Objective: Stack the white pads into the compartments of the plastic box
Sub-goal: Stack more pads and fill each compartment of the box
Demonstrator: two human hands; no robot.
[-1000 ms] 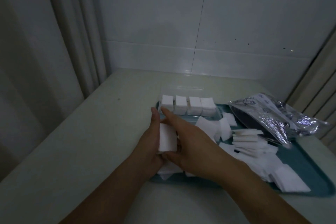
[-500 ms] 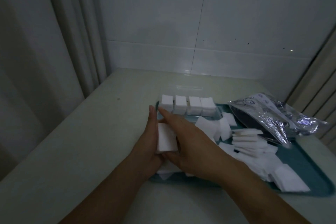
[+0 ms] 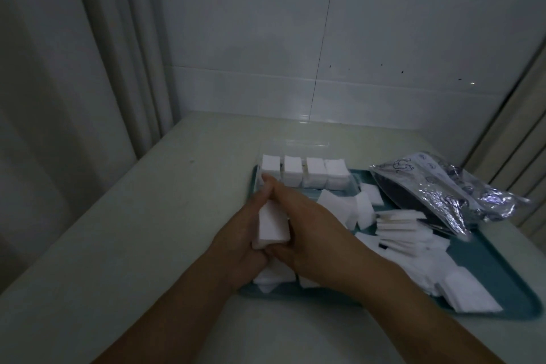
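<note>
White pads, squared into a small stack point(image 3: 273, 224), are held between both hands above the near left part of the teal tray point(image 3: 502, 260) on the worktop point(image 3: 147, 230). The left hand point(image 3: 245, 242) lies flat along the stack's left side with fingers straight, thumb under its near end; the right hand point(image 3: 313, 233) presses flat against the right side. Compared with a second ago, the stack is tilted further forward and sits closer to the plastic box point(image 3: 339, 186), the fingertips now meeting just before its near left corner; this suggests the carry toward a compartment is under way, insertion not yet done. Four compartments in the box's far row already hold filled stacks point(image 3: 304, 171), unchanged from the earlier frames. Loose pads point(image 3: 413, 233) lie scattered over the tray's right half, and a foil pouch point(image 3: 443, 186) rests on its far right edge, both as before.
</note>
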